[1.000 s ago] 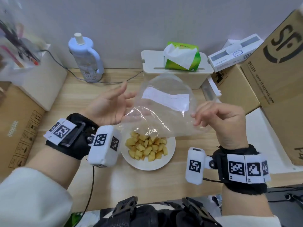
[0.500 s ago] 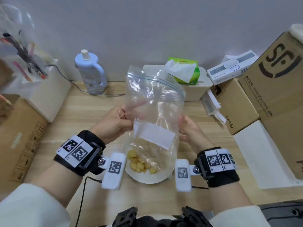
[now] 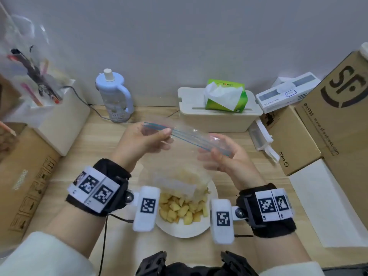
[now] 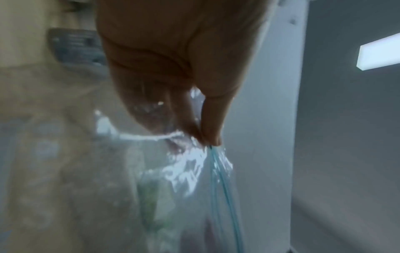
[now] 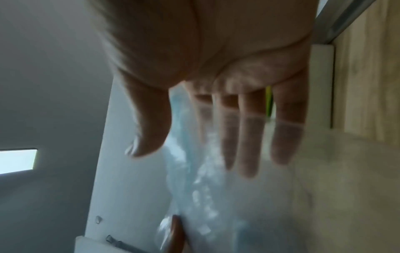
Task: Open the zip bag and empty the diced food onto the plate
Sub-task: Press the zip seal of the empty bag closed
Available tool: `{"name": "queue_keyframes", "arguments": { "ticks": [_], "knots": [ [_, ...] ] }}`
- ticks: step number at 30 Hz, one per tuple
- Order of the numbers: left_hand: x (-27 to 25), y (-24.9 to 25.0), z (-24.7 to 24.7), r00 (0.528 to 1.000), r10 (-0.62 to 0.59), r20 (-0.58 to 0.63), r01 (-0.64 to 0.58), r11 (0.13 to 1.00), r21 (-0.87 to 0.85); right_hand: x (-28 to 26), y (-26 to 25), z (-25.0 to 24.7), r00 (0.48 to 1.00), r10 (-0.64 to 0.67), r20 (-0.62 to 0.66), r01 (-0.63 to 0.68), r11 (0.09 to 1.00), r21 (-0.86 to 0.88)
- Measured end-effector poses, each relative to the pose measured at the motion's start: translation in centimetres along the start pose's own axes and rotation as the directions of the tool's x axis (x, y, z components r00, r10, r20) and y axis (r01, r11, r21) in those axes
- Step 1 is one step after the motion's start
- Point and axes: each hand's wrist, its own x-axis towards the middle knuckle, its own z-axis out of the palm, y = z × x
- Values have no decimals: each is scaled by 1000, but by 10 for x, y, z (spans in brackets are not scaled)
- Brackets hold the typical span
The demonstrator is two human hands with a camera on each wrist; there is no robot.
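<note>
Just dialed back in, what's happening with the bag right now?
A person holds the zip bag upright over the plate, zip edge on top. The left hand pinches one end of the zip strip; the right hand is at the other end, fingers fairly straight against the plastic. The diced food lies heaped on the plate, and the bag looks about empty, though the film blurs what is behind it.
</note>
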Motion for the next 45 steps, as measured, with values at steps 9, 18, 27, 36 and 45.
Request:
{"name": "queue_keyframes", "arguments": {
  "ticks": [9, 18, 27, 36, 45],
  "knots": [
    [-3, -1, 11, 997, 69, 19, -68, 994, -80, 14, -22, 1, 949, -143, -282, 145, 989, -14],
    [-11, -26, 2, 998, -54, -20, 54, 998, 10, 11, -13, -15, 996, 5, -88, 8, 989, 151],
    [-4, -27, -6, 990, -96, 103, 99, 995, -23, 8, 1, -4, 974, 17, -226, -26, 999, -38],
    [-3, -27, -3, 998, 25, 49, -30, 995, 95, 4, 6, -11, 994, -37, -106, 33, 999, -37],
    [-6, -8, -11, 923, -121, 366, 298, 826, -478, 8, 3, -21, 992, 13, -124, 33, 931, 363]
  ]
}}
